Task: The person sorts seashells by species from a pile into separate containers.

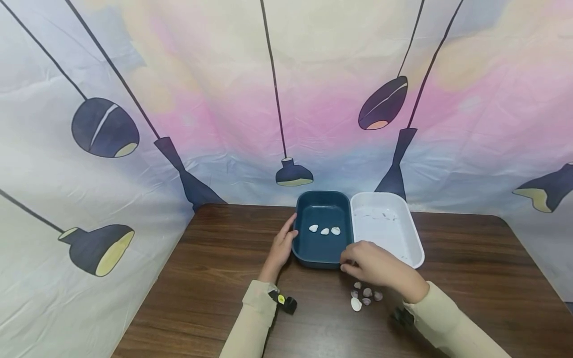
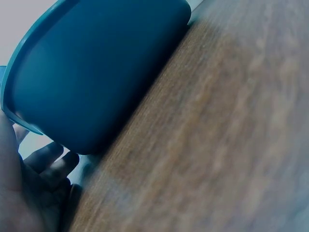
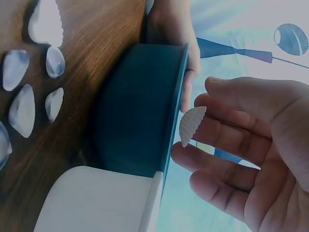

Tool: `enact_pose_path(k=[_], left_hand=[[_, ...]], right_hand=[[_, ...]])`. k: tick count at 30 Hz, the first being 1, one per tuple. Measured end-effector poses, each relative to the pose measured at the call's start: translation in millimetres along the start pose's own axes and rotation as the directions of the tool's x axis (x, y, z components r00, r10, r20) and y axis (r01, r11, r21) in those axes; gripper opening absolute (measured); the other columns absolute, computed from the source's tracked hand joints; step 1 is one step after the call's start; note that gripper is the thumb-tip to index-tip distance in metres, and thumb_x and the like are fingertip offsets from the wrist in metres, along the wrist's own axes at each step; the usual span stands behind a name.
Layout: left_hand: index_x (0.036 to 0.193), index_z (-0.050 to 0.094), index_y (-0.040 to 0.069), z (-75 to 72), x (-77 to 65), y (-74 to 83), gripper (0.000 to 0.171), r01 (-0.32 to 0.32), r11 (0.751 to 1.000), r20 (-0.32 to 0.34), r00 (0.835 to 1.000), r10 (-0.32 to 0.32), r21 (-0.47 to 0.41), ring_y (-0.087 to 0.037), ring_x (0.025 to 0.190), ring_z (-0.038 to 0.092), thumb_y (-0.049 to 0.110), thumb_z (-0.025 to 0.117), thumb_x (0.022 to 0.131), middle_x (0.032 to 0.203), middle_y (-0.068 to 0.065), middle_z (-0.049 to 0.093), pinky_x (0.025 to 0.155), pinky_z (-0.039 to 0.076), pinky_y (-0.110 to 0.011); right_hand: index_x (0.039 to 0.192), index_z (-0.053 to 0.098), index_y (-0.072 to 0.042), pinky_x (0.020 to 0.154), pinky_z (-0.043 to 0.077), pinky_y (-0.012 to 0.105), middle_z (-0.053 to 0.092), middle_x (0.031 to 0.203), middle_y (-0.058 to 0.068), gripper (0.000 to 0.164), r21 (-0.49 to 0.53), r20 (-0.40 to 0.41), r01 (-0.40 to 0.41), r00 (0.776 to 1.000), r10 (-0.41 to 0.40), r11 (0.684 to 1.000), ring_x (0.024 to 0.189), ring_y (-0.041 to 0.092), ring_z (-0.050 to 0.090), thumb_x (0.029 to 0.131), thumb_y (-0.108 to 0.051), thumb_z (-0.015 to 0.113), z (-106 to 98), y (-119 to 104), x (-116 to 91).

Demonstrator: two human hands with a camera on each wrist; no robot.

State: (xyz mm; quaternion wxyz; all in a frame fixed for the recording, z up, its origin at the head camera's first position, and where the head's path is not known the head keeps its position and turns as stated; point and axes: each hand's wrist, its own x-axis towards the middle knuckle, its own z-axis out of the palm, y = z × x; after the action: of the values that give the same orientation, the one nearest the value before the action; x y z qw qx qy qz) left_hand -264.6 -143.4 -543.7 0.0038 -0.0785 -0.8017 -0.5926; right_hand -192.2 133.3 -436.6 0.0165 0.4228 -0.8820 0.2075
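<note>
At the left side of the dark teal tray [image 1: 324, 253], my left hand [image 1: 281, 247] holds the rim. Its thumb lies at the edge and its fingers [image 2: 60, 169] are against or near the outer wall, partly hidden. My right hand [image 1: 373, 263] is over the tray's near right corner. Between its thumb and fingers it pinches a small white ribbed seashell [image 3: 192, 124], hidden in the head view. Three white seashells [image 1: 324, 231] lie in a row inside the teal tray. Several loose seashells [image 1: 367, 292], white and purplish, lie on the table below the right hand.
A white tray [image 1: 389, 223] with small dark specks stands against the teal tray's right side. Both are on a brown wooden table [image 1: 215, 278], near its back edge. Behind hangs a cloth [image 1: 224, 99] printed with lamps.
</note>
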Motion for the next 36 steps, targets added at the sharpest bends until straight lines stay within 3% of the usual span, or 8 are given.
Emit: enact_pose_path(k=[11, 17, 21, 28, 32, 36], left_hand=[[0.165, 0.040, 0.025, 1.0, -0.7, -1.3, 0.057, 0.010, 1.000, 0.006, 1.000, -0.010, -0.016, -0.033, 0.156, 0.030, 0.023, 0.043, 0.108, 0.170, -0.005, 0.035, 0.123, 0.027, -0.061], [0.165, 0.041, 0.024, 0.8, -1.4, -0.2, 0.057, 0.011, 1.000, 0.007, 1.000, -0.011, -0.011, -0.034, 0.156, 0.031, 0.023, 0.043, 0.108, 0.169, -0.006, 0.036, 0.122, 0.028, -0.062], [0.164, 0.042, 0.024, 1.1, -1.3, 0.3, 0.057, 0.008, 1.000, 0.001, 1.000, -0.008, -0.006, -0.036, 0.155, 0.034, 0.023, 0.044, 0.107, 0.168, -0.007, 0.038, 0.121, 0.029, -0.063], [0.164, 0.041, 0.026, 1.2, -2.0, -1.5, 0.056, 0.018, 0.999, 0.007, 1.000, -0.018, -0.029, -0.035, 0.155, 0.033, 0.024, 0.044, 0.108, 0.169, -0.006, 0.037, 0.122, 0.027, -0.063], [0.164, 0.041, 0.026, 1.5, -2.1, -1.4, 0.056, 0.012, 1.000, 0.003, 1.000, -0.012, -0.027, -0.036, 0.155, 0.033, 0.025, 0.044, 0.109, 0.169, -0.007, 0.037, 0.121, 0.028, -0.064], [0.164, 0.042, 0.026, 0.9, -1.5, -1.0, 0.055, 0.012, 0.999, 0.002, 1.000, -0.012, -0.035, -0.036, 0.155, 0.033, 0.024, 0.044, 0.109, 0.169, -0.007, 0.037, 0.121, 0.027, -0.065]], right_hand=[[0.084, 0.075, -0.015, 0.066, 0.053, 0.029, 0.065, 0.078, -0.010, 0.012, -0.024, -0.020, -0.019, 1.000, 0.018, 1.000, 0.069, 0.003, 0.055, 0.093, -0.008, 0.077, 11, 9, 21], [0.076, 0.072, -0.016, 0.058, 0.045, 0.026, 0.058, 0.065, -0.012, 0.021, -0.049, -0.030, -0.023, 0.999, 0.021, 0.999, 0.059, 0.002, 0.047, 0.096, -0.016, 0.077, 23, 17, 37], [0.075, 0.074, -0.016, 0.060, 0.041, 0.032, 0.054, 0.058, -0.013, 0.032, -0.080, 0.006, -0.100, 0.995, 0.101, 0.992, 0.056, 0.005, 0.047, 0.101, -0.036, 0.072, 31, 20, 46], [0.074, 0.075, -0.015, 0.079, 0.048, 0.050, 0.060, 0.061, -0.009, 0.056, -0.064, 0.113, -0.233, 0.964, 0.239, 0.970, 0.064, 0.011, 0.058, 0.104, -0.058, 0.055, 43, 22, 54], [0.065, 0.066, -0.019, 0.078, 0.049, 0.048, 0.054, 0.057, -0.008, 0.063, -0.061, 0.140, -0.269, 0.951, 0.275, 0.961, 0.057, 0.012, 0.052, 0.105, -0.064, 0.049, 46, 22, 55], [0.065, 0.065, -0.016, 0.077, 0.053, 0.045, 0.055, 0.058, -0.004, 0.065, -0.066, 0.170, -0.315, 0.931, 0.322, 0.947, 0.056, 0.013, 0.054, 0.103, -0.067, 0.049, 48, 22, 59]])
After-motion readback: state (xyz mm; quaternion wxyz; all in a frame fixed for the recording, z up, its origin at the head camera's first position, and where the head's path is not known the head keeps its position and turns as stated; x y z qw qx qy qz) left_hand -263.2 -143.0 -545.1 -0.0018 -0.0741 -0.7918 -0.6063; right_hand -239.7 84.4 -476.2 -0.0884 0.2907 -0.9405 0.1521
